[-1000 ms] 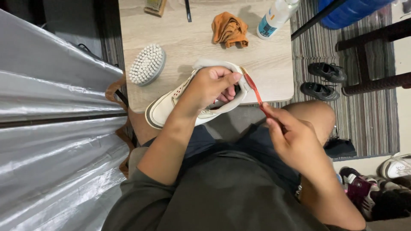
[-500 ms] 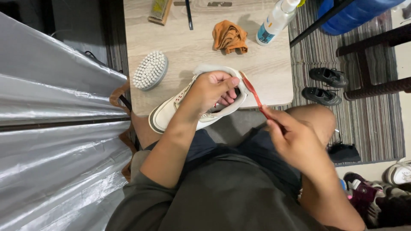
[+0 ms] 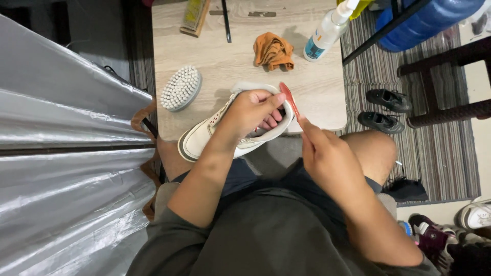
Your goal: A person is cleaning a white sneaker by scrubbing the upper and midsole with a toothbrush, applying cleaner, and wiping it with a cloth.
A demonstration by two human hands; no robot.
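My left hand (image 3: 249, 111) grips a white sneaker (image 3: 204, 137) by its collar, fingers tucked inside the opening, holding it over the front edge of the small wooden table (image 3: 225, 61). My right hand (image 3: 327, 159) holds a thin red toothbrush (image 3: 288, 98) by its handle, its head touching the heel rim of the sneaker. Both forearms reach out from above my lap.
On the table lie a round white-bristled brush (image 3: 180, 88), a crumpled orange cloth (image 3: 273, 51), a spray bottle (image 3: 327, 30), a black stick (image 3: 226, 20) and a wooden brush (image 3: 194, 16). Silver sheeting (image 3: 66, 168) is at the left. Black shoes (image 3: 383, 110) sit on the striped rug.
My right hand has moved closer to the sneaker, bringing the red toothbrush head up against the heel rim. The left hand keeps its grip on the shoe.
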